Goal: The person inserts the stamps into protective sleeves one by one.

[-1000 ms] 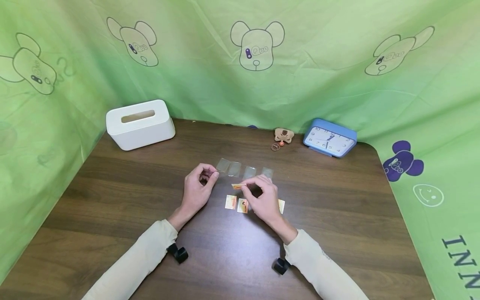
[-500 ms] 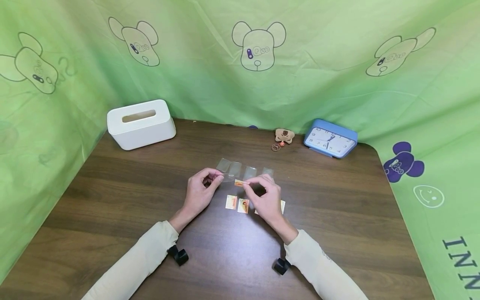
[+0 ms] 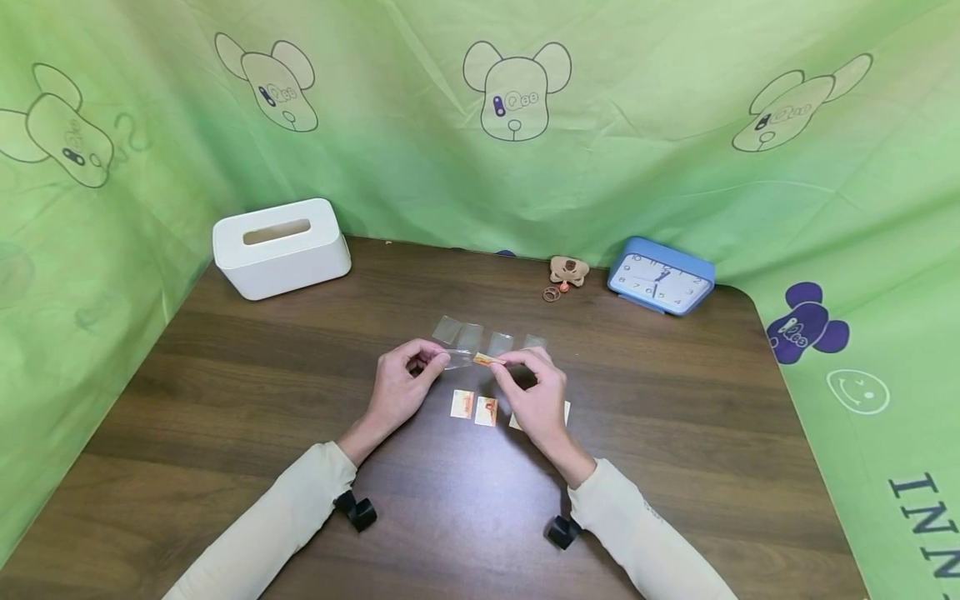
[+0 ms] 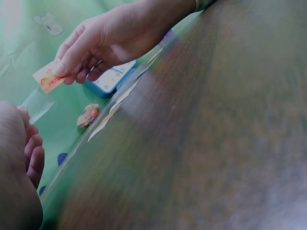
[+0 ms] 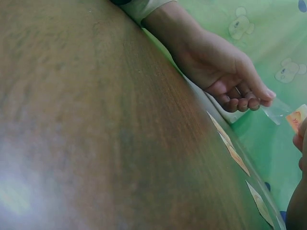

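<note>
Green fabric printed with cartoon animal heads [image 3: 405, 175] drapes the back and sides of a dark brown wood-grain table [image 3: 675, 467], where a person in cream sleeves [image 3: 277, 508] works with both hands. Light glares off the near part of the tabletop. Along the back stand a white rounded tissue box [image 3: 292, 265], its top slot open and its contents too hard to make out, and a blue rectangular clock with a white face [image 3: 660, 279]; a tan animal-shaped charm with a ring [image 3: 567, 271] lies near the clock.

Four clear flat plastic pouches [image 3: 469, 338] lie in a row mid-table, wood showing through them. The left hand [image 3: 400, 379] pinches another clear plastic pouch [image 4: 38, 106] between thumb and forefinger, the other fingers loosely curled. The right hand [image 3: 536, 396], thumb and fingertips closed together, grips a small orange-and-cream printed card [image 4: 47, 78] above the table, just beside that pouch; whether the two touch cannot be told. Below, similar printed cards [image 3: 486, 411] lie flat, some partly covered by the right hand.
</note>
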`<state>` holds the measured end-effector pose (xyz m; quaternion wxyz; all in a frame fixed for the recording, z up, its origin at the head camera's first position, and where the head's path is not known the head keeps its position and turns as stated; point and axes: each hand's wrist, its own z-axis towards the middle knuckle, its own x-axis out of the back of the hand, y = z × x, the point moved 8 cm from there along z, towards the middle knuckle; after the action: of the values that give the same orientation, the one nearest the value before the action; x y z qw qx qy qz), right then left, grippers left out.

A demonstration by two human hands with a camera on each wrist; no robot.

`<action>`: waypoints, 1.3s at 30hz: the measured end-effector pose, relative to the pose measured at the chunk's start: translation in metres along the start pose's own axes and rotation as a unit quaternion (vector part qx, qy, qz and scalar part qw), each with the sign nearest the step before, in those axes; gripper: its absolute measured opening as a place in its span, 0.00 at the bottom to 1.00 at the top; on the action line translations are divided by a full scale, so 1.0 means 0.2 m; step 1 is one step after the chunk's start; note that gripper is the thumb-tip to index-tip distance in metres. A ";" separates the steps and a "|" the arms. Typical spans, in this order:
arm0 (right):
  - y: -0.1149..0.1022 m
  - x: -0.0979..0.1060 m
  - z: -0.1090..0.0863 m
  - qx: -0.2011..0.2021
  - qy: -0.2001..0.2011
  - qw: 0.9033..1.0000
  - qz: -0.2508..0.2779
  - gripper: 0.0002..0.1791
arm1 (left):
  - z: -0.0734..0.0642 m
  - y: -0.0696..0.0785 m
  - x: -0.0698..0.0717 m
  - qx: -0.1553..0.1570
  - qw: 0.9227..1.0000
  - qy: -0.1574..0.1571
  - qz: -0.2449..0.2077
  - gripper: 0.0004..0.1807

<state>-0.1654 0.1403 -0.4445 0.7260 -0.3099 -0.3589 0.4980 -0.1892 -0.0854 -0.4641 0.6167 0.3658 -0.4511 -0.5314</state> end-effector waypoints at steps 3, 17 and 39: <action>0.00 0.00 0.00 0.002 -0.004 1.000 -0.001 0.09 | 0.00 0.00 0.00 0.001 1.000 -0.002 0.005 0.05; 0.01 -0.01 0.00 -0.006 -0.026 1.000 0.002 0.06 | 0.00 0.01 -0.01 -0.005 1.000 -0.010 0.013 0.03; 0.03 -0.02 -0.01 -0.026 -0.051 0.998 -0.011 0.05 | -0.01 0.01 -0.01 -0.005 1.000 -0.008 -0.001 0.03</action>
<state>-0.1676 0.1379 -0.4515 0.7042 -0.2984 -0.4117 0.4955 -0.1875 -0.0834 -0.4631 0.6144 0.3588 -0.4533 -0.5369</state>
